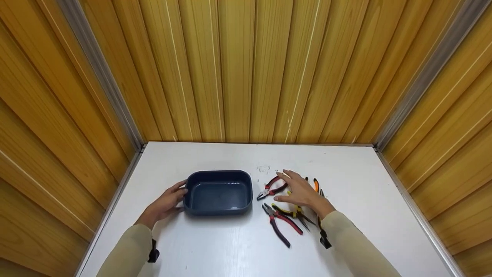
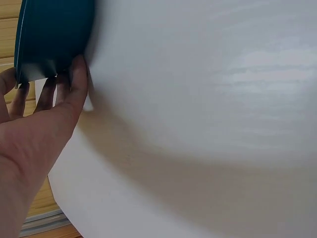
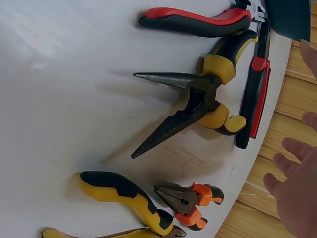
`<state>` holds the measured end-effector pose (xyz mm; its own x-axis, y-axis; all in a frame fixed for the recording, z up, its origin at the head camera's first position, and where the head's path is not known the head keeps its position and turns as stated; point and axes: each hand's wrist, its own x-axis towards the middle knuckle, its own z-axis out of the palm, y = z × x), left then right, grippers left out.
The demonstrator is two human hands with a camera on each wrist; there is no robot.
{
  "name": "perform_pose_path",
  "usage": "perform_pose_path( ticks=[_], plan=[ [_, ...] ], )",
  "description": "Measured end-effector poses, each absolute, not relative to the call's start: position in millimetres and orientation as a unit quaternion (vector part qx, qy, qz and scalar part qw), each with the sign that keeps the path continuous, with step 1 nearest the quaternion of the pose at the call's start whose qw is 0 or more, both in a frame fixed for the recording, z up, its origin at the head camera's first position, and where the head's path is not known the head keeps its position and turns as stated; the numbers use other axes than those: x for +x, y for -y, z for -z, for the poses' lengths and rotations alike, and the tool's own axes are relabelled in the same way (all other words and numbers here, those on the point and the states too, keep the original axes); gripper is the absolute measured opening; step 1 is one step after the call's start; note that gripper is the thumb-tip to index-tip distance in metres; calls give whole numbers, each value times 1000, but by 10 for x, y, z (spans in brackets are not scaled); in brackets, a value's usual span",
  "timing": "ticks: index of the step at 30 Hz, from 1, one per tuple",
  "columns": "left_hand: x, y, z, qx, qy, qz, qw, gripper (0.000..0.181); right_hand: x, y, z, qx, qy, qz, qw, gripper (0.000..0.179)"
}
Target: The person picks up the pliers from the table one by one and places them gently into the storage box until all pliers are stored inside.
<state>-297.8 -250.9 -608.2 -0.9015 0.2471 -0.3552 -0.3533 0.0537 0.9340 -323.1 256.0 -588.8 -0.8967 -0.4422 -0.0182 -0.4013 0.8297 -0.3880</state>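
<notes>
The left hand (image 1: 167, 203) holds the blue container (image 1: 220, 197); pliers (image 1: 272, 214) lie outside it.

There were two red-and-black combination pliers (image 3: 213, 24), one yellow-and-black long-nose pliers (image 3: 213, 82), one other yellow-and-black pliers (image 3: 136, 201), one orange-handled pliers (image 3: 184, 201), one blue tub (image 1: 219, 196), two hands (image 1: 301, 190).

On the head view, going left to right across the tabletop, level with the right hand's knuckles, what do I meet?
Left hand → dark blue bin → far red-and-black combination pliers → right hand → orange-handled pliers, partly hidden.
</notes>
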Motion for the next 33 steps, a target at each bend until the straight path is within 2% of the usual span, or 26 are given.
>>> perform_pose_path(
  ticks=[16, 33],
  plan=[
    [-2945, 2518, 6093, -33, -691, -688, 220, 62, -3323, -2424, 5969, -248, -953, 160, 62, 100],
    [-2947, 2493, 6093, -43, -686, -696, 208, 61, -3432, -2320, 6103, -235, -956, 152, 87, 82]
  ],
)
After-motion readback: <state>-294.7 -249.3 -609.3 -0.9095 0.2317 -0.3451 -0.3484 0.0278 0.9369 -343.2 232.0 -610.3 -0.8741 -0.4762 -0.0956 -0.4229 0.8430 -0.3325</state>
